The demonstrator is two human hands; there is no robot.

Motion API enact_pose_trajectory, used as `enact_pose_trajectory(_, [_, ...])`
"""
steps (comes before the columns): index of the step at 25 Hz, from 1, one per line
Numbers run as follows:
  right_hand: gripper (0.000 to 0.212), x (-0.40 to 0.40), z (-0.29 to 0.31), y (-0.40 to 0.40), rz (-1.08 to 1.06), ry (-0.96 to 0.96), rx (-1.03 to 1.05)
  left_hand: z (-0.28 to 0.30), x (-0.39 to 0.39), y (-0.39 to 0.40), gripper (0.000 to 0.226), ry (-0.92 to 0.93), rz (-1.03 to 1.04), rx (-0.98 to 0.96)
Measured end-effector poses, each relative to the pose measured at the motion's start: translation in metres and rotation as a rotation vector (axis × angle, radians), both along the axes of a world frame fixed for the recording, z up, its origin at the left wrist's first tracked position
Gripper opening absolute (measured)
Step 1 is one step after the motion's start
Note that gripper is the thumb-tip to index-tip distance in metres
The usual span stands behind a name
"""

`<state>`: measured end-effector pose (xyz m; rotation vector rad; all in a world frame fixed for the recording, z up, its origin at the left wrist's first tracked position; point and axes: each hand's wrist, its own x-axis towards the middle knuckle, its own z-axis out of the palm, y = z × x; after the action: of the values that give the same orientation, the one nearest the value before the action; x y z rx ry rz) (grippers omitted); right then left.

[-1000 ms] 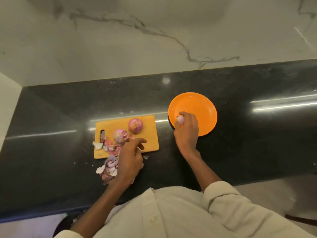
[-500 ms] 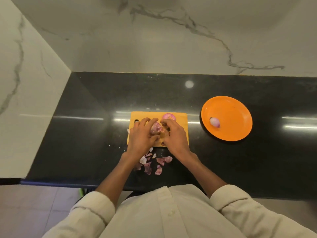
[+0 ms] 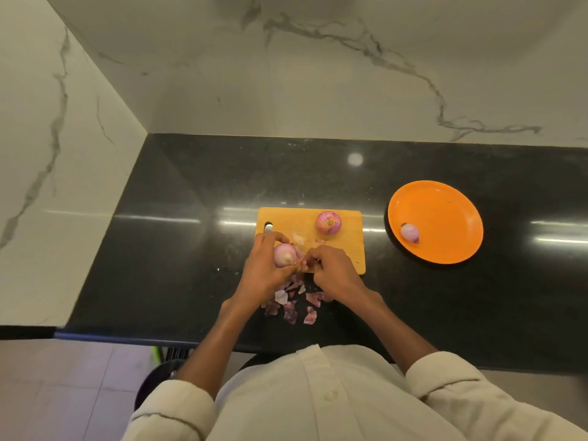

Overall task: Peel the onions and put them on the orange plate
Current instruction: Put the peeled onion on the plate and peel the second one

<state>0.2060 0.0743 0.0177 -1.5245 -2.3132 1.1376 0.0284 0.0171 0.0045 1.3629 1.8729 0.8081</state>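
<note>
Gripping onion in left hand; right hand fingers pinching its skin.

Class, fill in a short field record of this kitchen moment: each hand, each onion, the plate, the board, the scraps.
left hand: grips the onion being peeled
right hand: pinches skin at that onion
unpeeled onion: on the cutting board, untouched
peeled onion: on the orange plate, near its left rim
onion skins: scattered on the black counter, in front of the board
</note>
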Motion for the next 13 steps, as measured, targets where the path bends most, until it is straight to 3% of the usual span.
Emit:
enact_pose_trajectory(3, [0.036,-0.003,0.006,-0.004,-0.062,0.126,0.003,0.015,0.000,-0.007,0.052,-0.502,0.197,0.027])
enact_pose_trajectory(6, [0.044,-0.009,0.025,0.001,-0.127,0.430,-0.082,0.028,0.002,-0.003,0.039,-0.752,0.239,0.079])
enact_pose_trajectory(9, [0.045,-0.011,0.040,0.004,-0.113,0.576,-0.159,0.036,0.004,0.003,0.032,-0.914,0.235,0.120])
enact_pose_trajectory(13, [0.035,0.000,0.039,0.010,-0.161,0.489,-0.143,0.040,0.011,0.001,0.027,-0.941,0.310,0.081])
